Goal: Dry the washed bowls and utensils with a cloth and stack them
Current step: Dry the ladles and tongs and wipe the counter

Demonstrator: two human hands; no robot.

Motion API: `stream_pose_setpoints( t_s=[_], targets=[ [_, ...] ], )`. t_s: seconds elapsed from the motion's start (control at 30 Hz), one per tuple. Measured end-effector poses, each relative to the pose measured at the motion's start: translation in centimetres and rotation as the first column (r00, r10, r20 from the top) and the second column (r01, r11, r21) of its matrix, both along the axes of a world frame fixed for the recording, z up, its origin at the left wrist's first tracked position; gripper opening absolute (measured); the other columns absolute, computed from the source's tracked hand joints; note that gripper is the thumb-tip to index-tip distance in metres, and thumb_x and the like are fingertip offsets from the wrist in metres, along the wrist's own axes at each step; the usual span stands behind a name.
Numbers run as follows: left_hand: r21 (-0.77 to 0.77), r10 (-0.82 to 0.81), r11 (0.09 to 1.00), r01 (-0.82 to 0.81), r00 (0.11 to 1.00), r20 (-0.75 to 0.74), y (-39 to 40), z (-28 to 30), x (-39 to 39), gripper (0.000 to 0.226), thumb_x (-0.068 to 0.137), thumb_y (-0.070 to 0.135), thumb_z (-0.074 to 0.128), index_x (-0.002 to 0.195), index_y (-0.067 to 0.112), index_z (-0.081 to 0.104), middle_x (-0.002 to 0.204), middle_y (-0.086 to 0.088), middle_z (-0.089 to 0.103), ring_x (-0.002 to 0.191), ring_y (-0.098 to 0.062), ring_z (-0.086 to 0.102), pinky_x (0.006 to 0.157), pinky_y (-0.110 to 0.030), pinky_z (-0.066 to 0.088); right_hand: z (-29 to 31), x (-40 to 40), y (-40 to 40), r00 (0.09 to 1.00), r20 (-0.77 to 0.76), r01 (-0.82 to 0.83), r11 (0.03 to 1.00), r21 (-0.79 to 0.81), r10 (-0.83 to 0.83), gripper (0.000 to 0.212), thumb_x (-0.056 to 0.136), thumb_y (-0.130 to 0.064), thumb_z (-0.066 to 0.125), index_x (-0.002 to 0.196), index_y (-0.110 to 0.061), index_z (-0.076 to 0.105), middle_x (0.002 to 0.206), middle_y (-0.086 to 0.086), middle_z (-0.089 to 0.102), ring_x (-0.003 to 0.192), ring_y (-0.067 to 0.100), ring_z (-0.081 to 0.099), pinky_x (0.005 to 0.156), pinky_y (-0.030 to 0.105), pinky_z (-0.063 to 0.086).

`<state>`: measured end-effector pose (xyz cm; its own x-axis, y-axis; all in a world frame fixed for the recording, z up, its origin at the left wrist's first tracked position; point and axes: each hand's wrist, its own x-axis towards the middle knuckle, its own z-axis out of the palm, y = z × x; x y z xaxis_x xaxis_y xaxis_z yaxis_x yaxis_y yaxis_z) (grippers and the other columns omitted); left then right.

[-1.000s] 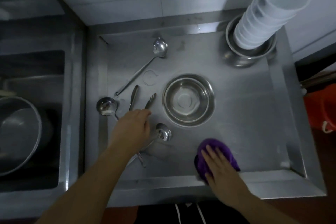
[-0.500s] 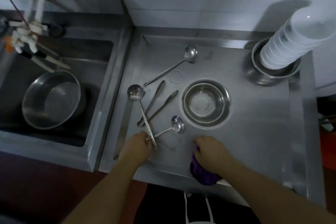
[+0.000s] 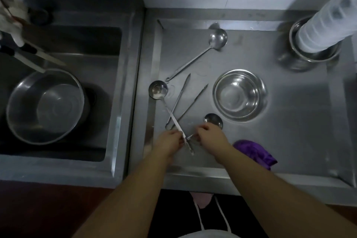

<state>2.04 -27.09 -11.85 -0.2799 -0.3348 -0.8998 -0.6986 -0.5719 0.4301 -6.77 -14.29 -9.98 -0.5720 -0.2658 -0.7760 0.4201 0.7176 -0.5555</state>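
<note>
On the steel drainboard [image 3: 289, 121] lie several utensils. My left hand [image 3: 169, 142] grips the handle of a ladle [image 3: 158, 90] whose bowl points to the far left. My right hand [image 3: 209, 135] pinches the handle end of a small ladle [image 3: 213, 120], its bowl just beyond my fingers. Metal tongs [image 3: 183, 102] lie crossed under the first ladle. A long ladle [image 3: 218, 38] rests at the back. A steel bowl [image 3: 239, 94] sits in the middle. The purple cloth [image 3: 255, 152] lies on the drainboard by my right wrist, held by neither hand.
A stack of white plastic bowls [image 3: 326, 19] stands in steel bowls [image 3: 301, 54] at the back right. The sink [image 3: 77, 44] on the left holds a large steel basin [image 3: 46, 106]. A tap and hose hang at the far left. The counter's front edge is near my body.
My right hand let go of the purple cloth and moved left to the small ladle's handle. My left hand stays on the ladle handle. The camera swung further left.
</note>
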Motion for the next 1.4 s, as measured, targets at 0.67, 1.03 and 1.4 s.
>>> stream_pose_setpoints(
  t_s=[0.67, 1.03, 1.4],
  targets=[
    [-0.188, -0.543, 0.833, 0.52, 0.834, -0.101, -6.3, 1.2, 4.7, 0.016, 0.094, -0.002, 0.071, 0.087, 0.012, 0.071, 0.075, -0.009, 0.072, 0.07, -0.025, 0.067, 0.067, -0.035, 0.058, -0.2, 3.2, 7.2, 0.924, 0.01, 0.378, 0.915, 0.141, -0.383, 0.022, 0.099, -0.019, 0.058, 0.086, -0.011, 0.074, 0.085, 0.013, 0.077, 0.068, 0.022, 0.066, 0.069, 0.037, 0.053],
    [-0.338, -0.952, 0.251, 0.907, 0.294, 0.084, -6.4, 1.4, 5.0, 0.011, 0.092, 0.017, 0.073, 0.096, 0.027, 0.076, 0.092, 0.007, 0.077, 0.085, -0.01, 0.07, 0.078, -0.023, 0.051, -1.3, 4.0, 8.6, 0.91, -0.074, 0.414, 0.897, 0.156, -0.407, 0.025, 0.097, -0.022, 0.053, 0.086, -0.018, 0.074, 0.079, 0.001, 0.078, 0.077, 0.024, 0.075, 0.079, 0.044, 0.06],
    [-0.345, -0.964, 0.099, 0.933, 0.176, 0.201, -6.1, -0.3, 4.1, 0.016, 0.092, 0.018, 0.069, 0.087, 0.032, 0.075, 0.091, 0.007, 0.077, 0.088, -0.015, 0.072, 0.083, -0.032, 0.057, -2.7, 5.2, 10.7, 0.85, -0.011, 0.524, 0.842, 0.131, -0.527, 0.021, 0.095, -0.024, 0.056, 0.087, -0.022, 0.075, 0.074, -0.006, 0.077, 0.06, 0.01, 0.071, 0.075, 0.043, 0.062]
  ],
)
